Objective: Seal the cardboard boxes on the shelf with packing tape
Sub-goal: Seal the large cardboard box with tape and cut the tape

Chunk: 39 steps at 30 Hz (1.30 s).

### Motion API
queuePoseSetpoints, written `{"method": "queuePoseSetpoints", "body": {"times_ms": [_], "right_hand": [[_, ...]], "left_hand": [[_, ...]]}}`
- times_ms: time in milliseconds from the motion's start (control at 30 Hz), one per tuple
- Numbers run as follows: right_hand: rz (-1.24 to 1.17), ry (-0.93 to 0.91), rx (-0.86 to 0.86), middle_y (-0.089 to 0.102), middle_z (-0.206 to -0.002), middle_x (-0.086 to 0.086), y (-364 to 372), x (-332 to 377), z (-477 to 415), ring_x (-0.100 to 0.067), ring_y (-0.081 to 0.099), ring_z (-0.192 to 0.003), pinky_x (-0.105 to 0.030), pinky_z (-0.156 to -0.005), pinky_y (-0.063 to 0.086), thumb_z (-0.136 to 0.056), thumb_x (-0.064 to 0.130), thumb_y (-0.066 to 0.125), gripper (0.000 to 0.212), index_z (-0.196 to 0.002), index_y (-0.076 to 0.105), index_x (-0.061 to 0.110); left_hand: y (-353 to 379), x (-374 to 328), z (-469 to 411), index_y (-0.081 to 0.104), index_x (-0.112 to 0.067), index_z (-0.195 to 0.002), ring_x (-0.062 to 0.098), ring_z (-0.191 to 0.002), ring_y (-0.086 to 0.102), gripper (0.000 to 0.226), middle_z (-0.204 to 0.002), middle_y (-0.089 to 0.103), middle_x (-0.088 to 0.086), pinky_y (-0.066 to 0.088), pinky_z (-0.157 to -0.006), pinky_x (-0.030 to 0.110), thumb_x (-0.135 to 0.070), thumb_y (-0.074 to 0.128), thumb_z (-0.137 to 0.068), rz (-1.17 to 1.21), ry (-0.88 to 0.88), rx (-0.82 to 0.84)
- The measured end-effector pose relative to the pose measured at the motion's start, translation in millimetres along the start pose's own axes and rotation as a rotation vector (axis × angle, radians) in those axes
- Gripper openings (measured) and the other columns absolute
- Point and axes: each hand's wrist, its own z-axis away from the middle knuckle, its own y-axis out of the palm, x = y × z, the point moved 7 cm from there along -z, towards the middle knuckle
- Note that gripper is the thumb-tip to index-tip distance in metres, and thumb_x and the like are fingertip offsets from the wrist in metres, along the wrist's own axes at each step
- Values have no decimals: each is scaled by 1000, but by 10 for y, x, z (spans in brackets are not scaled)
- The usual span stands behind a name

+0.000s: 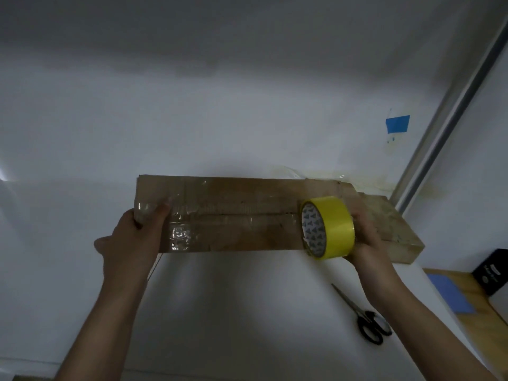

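Yellow tape roll (334, 226) in right hand (368, 237), left hand (134, 240) gripping box (233, 215) edge

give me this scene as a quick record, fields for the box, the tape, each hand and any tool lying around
box: cardboard box, long, flaps closed, clear tape along its centre seam
tape: yellow tape roll, held at the box's right end
left: left hand grips the box's left end, one finger on the clear tape
right: right hand grips the tape roll
tool: scissors, blades together, lying untouched on the white surface below the right hand
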Motion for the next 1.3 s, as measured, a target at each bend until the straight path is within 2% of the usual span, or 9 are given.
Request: {"method": "queuePoseSetpoints", "body": {"times_ms": [133,233,433,700,800,900,1000,1100,1300], "right_hand": [[20,83,-10,75,-86,10,-4,46,-78,-7,69,-83,-16,-65,53,-89,-13,37,48,-110,70,15],[77,44,49,71,-91,11,32,196,-57,-7,62,-97,-22,-78,47,-80,-19,44,59,-97,74,29],[82,-71,131,61,-100,6,159,611,-16,17,55,-74,-3,-61,44,-83,-6,62,32,-93,69,23],[219,-139,80,67,-107,4,264,617,-448,6,59,-88,-10,-71,46,-84,25,73,20,-103,71,25],[282,-176,62,67,-105,2,297,593,-581,-8,59,-96,-29,-80,45,-86,33,70,21,-106,70,25],[313,-181,50,67,-105,3,330,588,-696,-12,61,-100,-35,-87,47,-87,42,65,21,-103,70,29],[301,-203,46,68,-96,7,353,610,-766,-1,61,-88,-27,-75,46,-89,41,64,12,-94,69,30],[297,-221,22,67,-90,8,374,605,-834,1,62,-83,-24,-71,44,-87,42,65,8,-86,67,35],[623,-324,-119,54,-133,-7,408,529,-1115,-26,28,-135,-28,-104,28,-77,74,51,42,-101,65,43]], "left_hand": [[-24,-209,-11,57,-22,-120,34,-133,28,66,-80,41,-8,36,-88,46,-77,49,-84,-73,74,-19],[-84,-325,-97,54,-19,-112,39,-130,35,69,-79,42,-3,32,-82,45,-80,41,-84,-239,107,-30],[-153,-563,-414,61,-4,-109,35,-87,59,98,-94,61,13,45,-79,43,-90,27,-79,-490,139,5],[20,-745,-728,48,-4,-139,44,-131,42,100,-139,52,24,35,-104,51,-84,22,-86,-743,113,-22],[242,-1096,-615,44,-12,-144,42,-142,26,91,-148,44,18,20,-114,55,-79,16,-89,-922,416,-126],[876,-1387,-414,30,-27,-154,28,-151,19,119,-160,31,6,4,-122,51,-100,5,-63,-822,747,271],[1494,-1495,-186,16,-31,-158,22,-153,2,121,-166,7,8,-10,-122,47,-99,30,-58,-869,810,615],[1897,-1579,-130,10,-32,-158,23,-154,-1,126,-166,3,10,-10,-122,47,-97,48,-57,-925,894,626],[2075,-1605,-300,6,-38,-157,22,-154,2,126,-167,3,5,-3,-123,52,-93,58,-57,-988,867,606]]}}
